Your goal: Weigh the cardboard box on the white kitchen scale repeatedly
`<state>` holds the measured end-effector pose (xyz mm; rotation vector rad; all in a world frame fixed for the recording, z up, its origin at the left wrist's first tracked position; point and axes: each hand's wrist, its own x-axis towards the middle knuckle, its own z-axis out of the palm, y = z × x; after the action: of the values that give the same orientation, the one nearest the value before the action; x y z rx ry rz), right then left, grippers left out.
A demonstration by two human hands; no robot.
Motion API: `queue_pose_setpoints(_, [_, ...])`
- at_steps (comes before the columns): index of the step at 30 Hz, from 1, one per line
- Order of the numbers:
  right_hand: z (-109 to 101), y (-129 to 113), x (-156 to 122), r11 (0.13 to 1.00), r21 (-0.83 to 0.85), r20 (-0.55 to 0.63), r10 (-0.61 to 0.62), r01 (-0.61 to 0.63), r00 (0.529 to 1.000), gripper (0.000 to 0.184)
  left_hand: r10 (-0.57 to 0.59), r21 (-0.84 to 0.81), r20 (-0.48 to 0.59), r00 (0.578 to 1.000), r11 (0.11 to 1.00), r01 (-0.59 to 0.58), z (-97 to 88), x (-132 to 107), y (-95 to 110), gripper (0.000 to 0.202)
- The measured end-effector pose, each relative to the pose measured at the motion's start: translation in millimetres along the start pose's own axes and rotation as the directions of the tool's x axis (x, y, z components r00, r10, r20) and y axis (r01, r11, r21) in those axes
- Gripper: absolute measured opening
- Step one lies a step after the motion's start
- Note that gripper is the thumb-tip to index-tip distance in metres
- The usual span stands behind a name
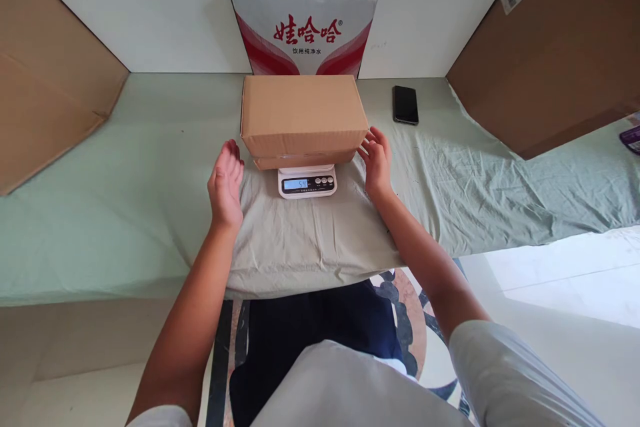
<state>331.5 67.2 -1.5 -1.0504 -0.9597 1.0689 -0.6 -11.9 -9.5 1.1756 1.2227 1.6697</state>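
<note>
A closed brown cardboard box [305,110] rests on a small white digital scale [307,191], whose lit display shows digits that look like 54. The box hides the scale's weighing plate. Just off the box's left side is my left hand [227,183], open, fingers stretched out and holding nothing. At the box's right front corner, my right hand [377,160] has its fingers apart and slightly bent, open. Its fingertips are very near the corner; whether they touch it I cannot tell.
A pale green cloth [165,167] covers the table. Behind the box stands a white and red carton [305,33] with Chinese lettering. To the right lies a black phone [405,105]. Large cardboard boxes stand at the left [45,73] and right [560,53].
</note>
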Motion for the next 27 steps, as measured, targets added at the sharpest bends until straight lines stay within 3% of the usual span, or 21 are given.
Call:
queue_pose_setpoints(9, [1.7, 0.4, 0.1, 1.000, 0.019, 0.028, 0.006, -0.007, 1.000, 0.058, -0.022, -0.072, -0.021, 1.000, 0.997, 0.021, 6.6, -0.8, 6.7, 0.110])
queue_pose_setpoints(27, [7.5, -2.7, -7.0, 1.000, -0.025, 0.088, -0.008, 0.010, 0.996, 0.052, -0.030, -0.116, 0.011, 0.999, 0.993, 0.031, 11.5, -1.3, 9.8, 0.113])
